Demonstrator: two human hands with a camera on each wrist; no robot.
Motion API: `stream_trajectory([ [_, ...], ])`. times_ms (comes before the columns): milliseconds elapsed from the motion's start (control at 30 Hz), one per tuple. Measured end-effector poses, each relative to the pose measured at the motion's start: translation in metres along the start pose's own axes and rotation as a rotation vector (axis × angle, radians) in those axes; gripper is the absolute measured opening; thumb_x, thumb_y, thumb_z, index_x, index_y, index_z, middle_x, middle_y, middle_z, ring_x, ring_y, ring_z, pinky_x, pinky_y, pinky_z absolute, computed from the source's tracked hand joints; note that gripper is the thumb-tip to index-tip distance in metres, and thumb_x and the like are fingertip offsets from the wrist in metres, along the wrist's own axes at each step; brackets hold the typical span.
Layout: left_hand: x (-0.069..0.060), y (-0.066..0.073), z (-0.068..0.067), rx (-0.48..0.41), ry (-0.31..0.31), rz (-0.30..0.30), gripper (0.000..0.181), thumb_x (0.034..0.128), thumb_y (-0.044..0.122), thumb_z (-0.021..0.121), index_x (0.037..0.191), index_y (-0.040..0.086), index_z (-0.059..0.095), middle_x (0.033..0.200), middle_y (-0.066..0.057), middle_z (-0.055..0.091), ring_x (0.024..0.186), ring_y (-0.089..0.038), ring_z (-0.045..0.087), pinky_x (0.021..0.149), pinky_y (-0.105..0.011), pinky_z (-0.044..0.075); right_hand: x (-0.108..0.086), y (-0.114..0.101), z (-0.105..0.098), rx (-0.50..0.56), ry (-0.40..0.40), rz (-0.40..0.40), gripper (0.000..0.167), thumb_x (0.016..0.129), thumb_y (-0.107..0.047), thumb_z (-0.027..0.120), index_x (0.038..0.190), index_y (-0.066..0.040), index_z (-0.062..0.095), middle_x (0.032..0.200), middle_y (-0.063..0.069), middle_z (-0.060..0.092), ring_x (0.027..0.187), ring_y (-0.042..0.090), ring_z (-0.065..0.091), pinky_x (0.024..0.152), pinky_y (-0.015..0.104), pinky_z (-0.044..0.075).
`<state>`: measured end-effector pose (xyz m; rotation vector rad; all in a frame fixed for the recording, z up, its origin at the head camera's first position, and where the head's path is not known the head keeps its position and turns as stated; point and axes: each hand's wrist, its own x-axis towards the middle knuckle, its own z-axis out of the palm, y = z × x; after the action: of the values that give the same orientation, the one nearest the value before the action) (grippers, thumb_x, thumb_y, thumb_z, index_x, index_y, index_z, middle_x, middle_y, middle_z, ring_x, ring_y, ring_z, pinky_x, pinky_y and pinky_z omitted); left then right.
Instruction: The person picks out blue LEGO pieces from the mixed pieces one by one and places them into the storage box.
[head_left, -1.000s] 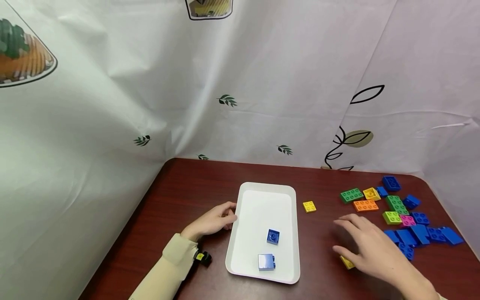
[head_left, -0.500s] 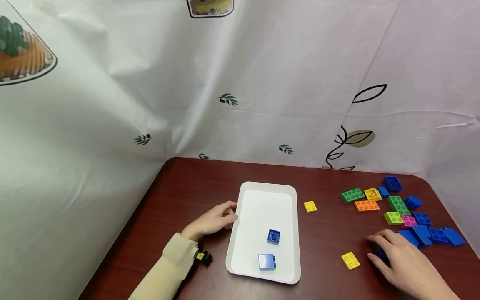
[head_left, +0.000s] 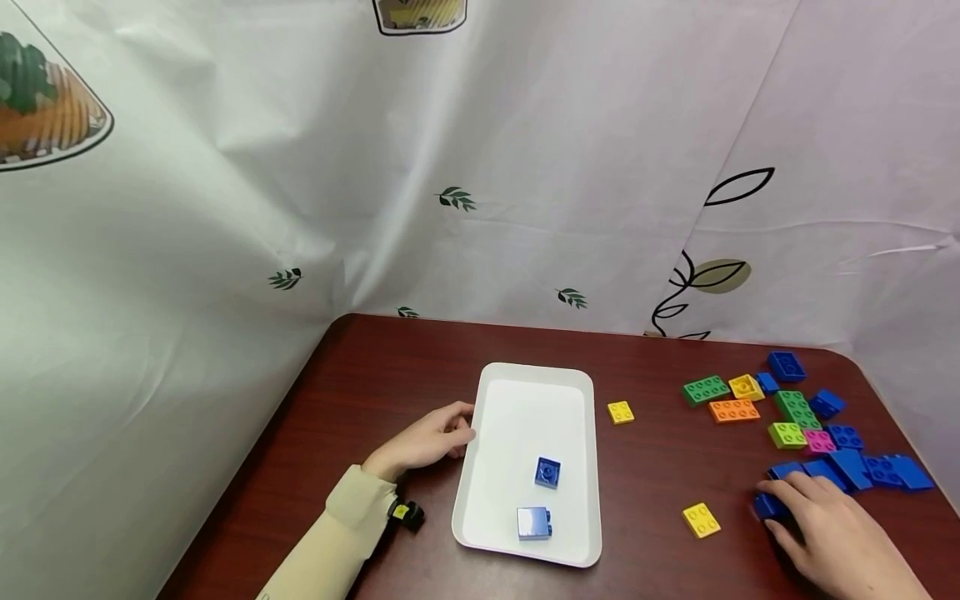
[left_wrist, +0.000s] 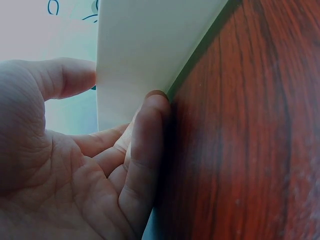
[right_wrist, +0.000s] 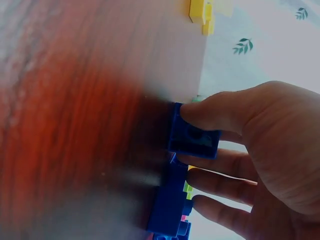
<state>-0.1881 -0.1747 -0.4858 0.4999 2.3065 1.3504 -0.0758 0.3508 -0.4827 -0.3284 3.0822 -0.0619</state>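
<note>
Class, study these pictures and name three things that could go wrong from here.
Lifting the pinched blue brick in the right hand's grip might disturb the neighbouring blue bricks. The left hand's grip touches the white tray; a push could slide the two bricks inside. Carrying the pinched brick left might knock the nearest yellow brick.

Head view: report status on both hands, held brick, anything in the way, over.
Left hand touching white tray. Right hand pinching blue toy brick, outside tray. Yellow four-stud brick between right hand and tray, possibly in the path.
</note>
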Motion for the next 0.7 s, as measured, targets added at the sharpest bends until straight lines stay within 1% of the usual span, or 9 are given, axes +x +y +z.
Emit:
stream_trajectory([
  [200, 0.000, -0.001, -0.001, 0.004, 0.001, 0.009, 0.043, 0.1002, 0.018, 0.056, 0.140, 0.003, 0.052, 0.082, -0.005, 0.062, 0.072, -0.018, 0.060, 0.067, -0.032, 0.051, 0.002, -0.001, -0.001, -0.002, -0.001, -0.005, 0.047, 0.070, -0.032, 0.090, 0.107, -0.009, 0.071, 0.097, 0.006, 0.065, 0.088, 0.030, 0.061, 0.078, 0.059, 0.053],
  [333, 0.001, 0.000, -0.001, 0.009, -0.002, 0.005, 0.043, 0.1005, 0.019, 0.056, 0.140, 0.003, 0.052, 0.083, -0.005, 0.062, 0.072, -0.018, 0.061, 0.067, -0.032, 0.051, 0.004, -0.006, -0.004, 0.015, 0.022, -0.019, 0.044, 0.070, -0.031, 0.090, 0.104, -0.010, 0.071, 0.095, 0.005, 0.065, 0.088, 0.030, 0.062, 0.078, 0.060, 0.052],
  [433, 0.000, 0.001, -0.001, 0.011, -0.004, 0.002, 0.044, 0.1007, 0.019, 0.056, 0.141, 0.004, 0.051, 0.083, -0.004, 0.062, 0.072, -0.018, 0.061, 0.068, -0.031, 0.051, 0.008, -0.015, -0.009, 0.040, 0.068, -0.047, 0.041, 0.070, -0.030, 0.090, 0.101, -0.011, 0.072, 0.093, 0.003, 0.065, 0.086, 0.027, 0.063, 0.077, 0.058, 0.053],
  [567, 0.000, 0.002, -0.001, 0.008, -0.006, 0.009, 0.044, 0.1006, 0.018, 0.056, 0.141, 0.002, 0.050, 0.083, -0.005, 0.062, 0.072, -0.018, 0.061, 0.067, -0.031, 0.051, 0.018, -0.029, -0.018, 0.086, 0.146, -0.114, 0.035, 0.071, -0.027, 0.090, 0.098, -0.014, 0.072, 0.092, -0.002, 0.064, 0.085, 0.022, 0.062, 0.075, 0.053, 0.055],
  [700, 0.000, 0.002, 0.000, 0.005, -0.005, 0.005, 0.044, 0.1005, 0.018, 0.056, 0.141, 0.002, 0.050, 0.084, -0.005, 0.062, 0.072, -0.017, 0.061, 0.067, -0.030, 0.052, 0.030, -0.046, -0.027, 0.111, 0.192, -0.173, 0.034, 0.072, -0.027, 0.090, 0.098, -0.016, 0.071, 0.093, -0.003, 0.064, 0.086, 0.020, 0.061, 0.076, 0.050, 0.056],
])
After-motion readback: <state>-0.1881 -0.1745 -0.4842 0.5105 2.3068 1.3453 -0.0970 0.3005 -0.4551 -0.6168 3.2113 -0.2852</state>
